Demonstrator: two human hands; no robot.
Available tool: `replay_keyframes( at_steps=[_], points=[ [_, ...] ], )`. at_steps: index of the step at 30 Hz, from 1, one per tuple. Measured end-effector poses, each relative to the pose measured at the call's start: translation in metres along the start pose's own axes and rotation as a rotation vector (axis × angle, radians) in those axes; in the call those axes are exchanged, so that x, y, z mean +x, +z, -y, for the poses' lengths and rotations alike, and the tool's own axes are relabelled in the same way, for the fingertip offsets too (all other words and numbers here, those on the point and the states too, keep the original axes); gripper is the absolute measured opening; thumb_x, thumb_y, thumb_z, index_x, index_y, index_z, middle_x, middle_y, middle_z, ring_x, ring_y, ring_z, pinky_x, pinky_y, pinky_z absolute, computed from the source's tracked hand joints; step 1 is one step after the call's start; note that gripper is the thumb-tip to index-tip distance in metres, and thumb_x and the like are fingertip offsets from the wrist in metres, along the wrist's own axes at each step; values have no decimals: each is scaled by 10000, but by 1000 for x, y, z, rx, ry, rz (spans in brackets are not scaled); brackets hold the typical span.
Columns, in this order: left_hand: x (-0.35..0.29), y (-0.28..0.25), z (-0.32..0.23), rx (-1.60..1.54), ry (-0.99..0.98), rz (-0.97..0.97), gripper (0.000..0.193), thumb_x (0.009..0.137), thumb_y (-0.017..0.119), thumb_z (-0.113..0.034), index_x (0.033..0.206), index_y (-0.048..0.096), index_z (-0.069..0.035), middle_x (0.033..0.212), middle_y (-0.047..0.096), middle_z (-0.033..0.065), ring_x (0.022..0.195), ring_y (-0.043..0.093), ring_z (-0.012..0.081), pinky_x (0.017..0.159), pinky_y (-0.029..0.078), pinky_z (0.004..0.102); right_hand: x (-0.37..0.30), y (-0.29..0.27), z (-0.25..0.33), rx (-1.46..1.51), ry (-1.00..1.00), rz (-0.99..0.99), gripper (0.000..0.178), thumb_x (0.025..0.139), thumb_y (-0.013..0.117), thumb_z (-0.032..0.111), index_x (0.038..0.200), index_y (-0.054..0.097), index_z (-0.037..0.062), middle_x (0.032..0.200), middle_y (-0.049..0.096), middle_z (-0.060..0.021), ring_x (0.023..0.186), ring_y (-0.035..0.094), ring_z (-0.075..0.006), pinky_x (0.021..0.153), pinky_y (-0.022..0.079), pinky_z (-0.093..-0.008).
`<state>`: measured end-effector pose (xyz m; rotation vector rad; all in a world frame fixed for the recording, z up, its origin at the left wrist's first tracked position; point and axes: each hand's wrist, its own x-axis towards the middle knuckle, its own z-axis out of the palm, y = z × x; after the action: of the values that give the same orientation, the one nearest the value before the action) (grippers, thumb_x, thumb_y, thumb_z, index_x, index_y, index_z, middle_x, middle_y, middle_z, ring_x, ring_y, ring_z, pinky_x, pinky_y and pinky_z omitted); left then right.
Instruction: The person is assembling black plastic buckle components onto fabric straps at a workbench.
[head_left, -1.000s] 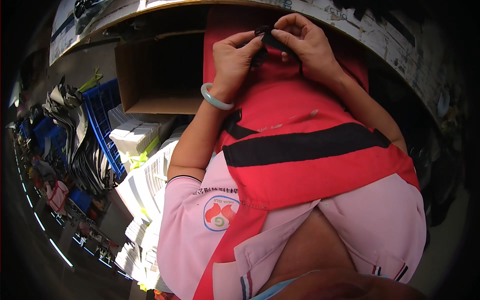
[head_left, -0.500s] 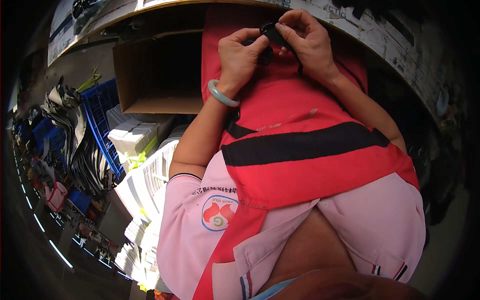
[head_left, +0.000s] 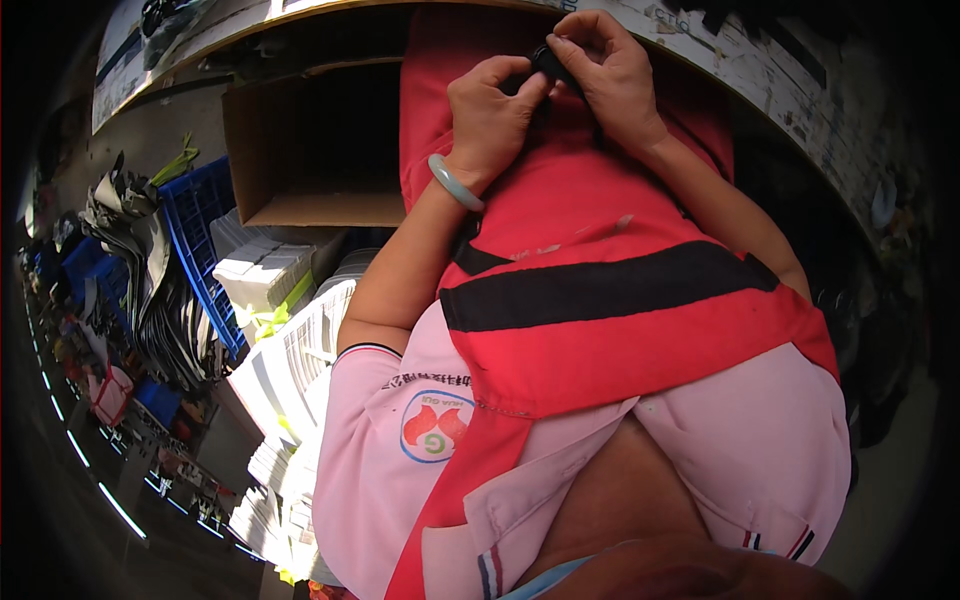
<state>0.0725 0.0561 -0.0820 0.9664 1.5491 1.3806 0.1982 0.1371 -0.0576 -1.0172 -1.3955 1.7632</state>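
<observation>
A small black piece point(head_left: 562, 68), soft-looking like a strap or strip of cloth, is held between my two hands above the red apron point(head_left: 560, 190) on my lap. My left hand point(head_left: 490, 115), with a pale green bangle point(head_left: 455, 183) on its wrist, pinches the piece's left end between thumb and fingers. On the other side, my right hand point(head_left: 615, 80) grips it with the thumb pressed against curled fingers. Part of the black piece is covered by the fingers, so its exact kind cannot be made out.
A worktable edge point(head_left: 760, 100) curves just beyond my hands. Left of my lap stands an open cardboard box point(head_left: 325, 208). Nearer are a blue plastic crate point(head_left: 200, 250), bundled white stacks point(head_left: 265, 270) with yellow-green ties, and a pile of dark grey sheets point(head_left: 150, 280).
My left hand has shifted slightly right, closer to my right hand, and its fingers have turned. The right hand has moved a little up and left. Both still hold the black piece.
</observation>
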Motion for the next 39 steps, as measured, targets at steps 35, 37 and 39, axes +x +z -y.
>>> replay_keyframes(
  at_steps=[35,37,39],
  points=[
    [0,-13,-20,-540,-382,84,255,910,652,-155,1067,653,46,797,669,90,575,625,122,441,463,203,-21,-22,51,-217,-189,189,180,950,553,47,1094,659,21,898,641,-22,687,579,-49,612,467,-178],
    [-2,-11,-17,-477,-267,27,258,904,658,-140,1072,652,55,800,674,86,556,621,116,432,454,201,-16,-25,45,-205,89,214,228,903,663,156,1038,656,-28,820,664,-44,601,594,-72,601,494,-180],
    [-2,-10,-16,-443,-234,31,250,901,662,-133,1064,656,56,797,675,82,548,615,108,431,446,198,-20,-27,37,-278,180,189,227,886,684,173,1006,640,-15,795,663,-47,577,590,-69,546,482,-184]
  ],
)
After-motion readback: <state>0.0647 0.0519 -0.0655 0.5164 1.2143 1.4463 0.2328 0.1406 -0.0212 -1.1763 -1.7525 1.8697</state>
